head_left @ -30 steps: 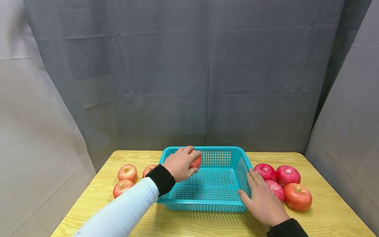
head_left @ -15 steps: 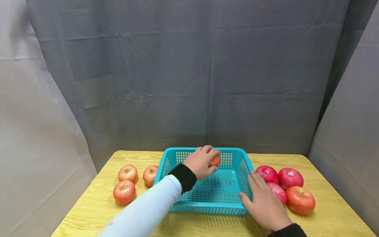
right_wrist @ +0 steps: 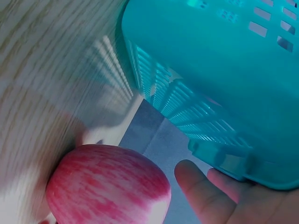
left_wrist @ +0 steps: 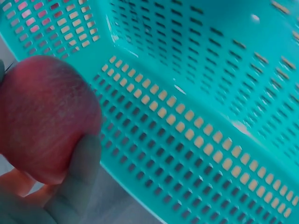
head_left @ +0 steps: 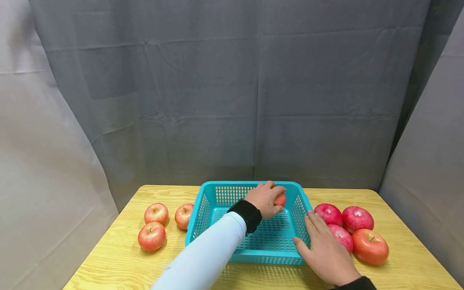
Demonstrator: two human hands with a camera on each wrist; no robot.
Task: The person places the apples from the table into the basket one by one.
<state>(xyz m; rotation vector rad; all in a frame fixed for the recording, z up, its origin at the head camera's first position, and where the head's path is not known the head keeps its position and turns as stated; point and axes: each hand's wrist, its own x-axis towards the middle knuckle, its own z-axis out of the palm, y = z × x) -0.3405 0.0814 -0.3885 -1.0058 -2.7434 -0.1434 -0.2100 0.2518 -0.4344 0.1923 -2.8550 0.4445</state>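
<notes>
Apple [head_left: 280,199] sits clasped in the left-hand grip [head_left: 265,200] near the upper-right corner of a turquoise plastic basket [head_left: 266,254], lower centre of the head view; the right-hand grip [head_left: 326,250], fingers outstretched, rests alongside, apparently steadying it.

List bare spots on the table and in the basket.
Free: table in front of the three left apples, up to the sleeve; table right of the four right apples; visible basket floor left of the left hand. Crowded: basket's right rim, with the right hand beside those four apples; its back right, where the left hand holds an apple.
</notes>
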